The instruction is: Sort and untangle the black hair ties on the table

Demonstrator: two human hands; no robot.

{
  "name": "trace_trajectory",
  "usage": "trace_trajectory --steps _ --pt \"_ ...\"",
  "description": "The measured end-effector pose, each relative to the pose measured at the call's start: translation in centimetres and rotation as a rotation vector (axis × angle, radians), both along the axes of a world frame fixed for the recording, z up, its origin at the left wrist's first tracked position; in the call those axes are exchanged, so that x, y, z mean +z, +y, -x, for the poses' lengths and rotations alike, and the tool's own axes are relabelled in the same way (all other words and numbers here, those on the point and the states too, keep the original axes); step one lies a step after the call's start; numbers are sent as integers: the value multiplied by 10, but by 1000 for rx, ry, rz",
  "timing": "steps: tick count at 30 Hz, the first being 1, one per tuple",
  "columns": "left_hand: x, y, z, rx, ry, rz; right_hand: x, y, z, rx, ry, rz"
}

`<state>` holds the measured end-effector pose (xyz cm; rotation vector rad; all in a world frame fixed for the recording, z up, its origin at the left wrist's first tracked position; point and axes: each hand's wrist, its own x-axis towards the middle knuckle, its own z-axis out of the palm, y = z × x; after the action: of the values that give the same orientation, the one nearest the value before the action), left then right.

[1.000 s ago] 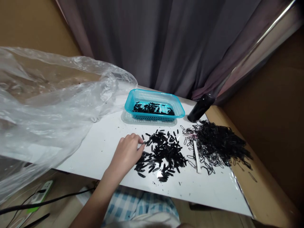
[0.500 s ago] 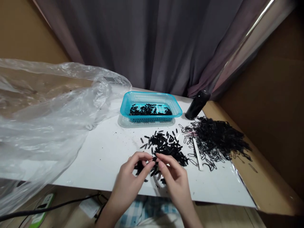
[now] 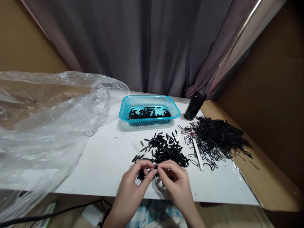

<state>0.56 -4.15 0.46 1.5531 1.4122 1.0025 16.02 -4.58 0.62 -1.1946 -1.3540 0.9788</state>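
Both hands meet over the near side of the white tabletop (image 3: pixel 95 171). My left hand (image 3: pixel 135 182) and my right hand (image 3: pixel 177 180) pinch a small black piece (image 3: pixel 156 167) between thumbs and fingertips; its exact kind is too small to make out. Just beyond the fingers spreads a heap of short, narrow black pieces (image 3: pixel 166 148), partly hidden by the hands. More such pieces lie inside a blue perforated plastic basket (image 3: pixel 149 120) at the back. To the right is a tangled pile of thin black loops (image 3: pixel 218 136).
A black cylinder (image 3: pixel 195 106) leans behind the loops, and a white strip (image 3: pixel 197 155) lies at their left edge. Clear plastic sheeting (image 3: pixel 47 126) covers the table's left side. Cardboard (image 3: pixel 266 110) and a grey curtain (image 3: pixel 118 44) enclose the table. A black cable (image 3: pixel 59 209) runs below.
Both hands have drawn slightly nearer to me, away from the heap, and their fingertips have come closer together around the small black piece. The camera view has shifted a little.
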Motion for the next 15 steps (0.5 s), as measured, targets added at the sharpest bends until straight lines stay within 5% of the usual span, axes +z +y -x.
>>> trace_trajectory --steps 7,15 --pt "6 0 2 -197 -82 151 0 -2 -1 -70 -126 -57" --pt "11 -3 4 -360 -345 298 2 -4 -5 20 -193 -99"
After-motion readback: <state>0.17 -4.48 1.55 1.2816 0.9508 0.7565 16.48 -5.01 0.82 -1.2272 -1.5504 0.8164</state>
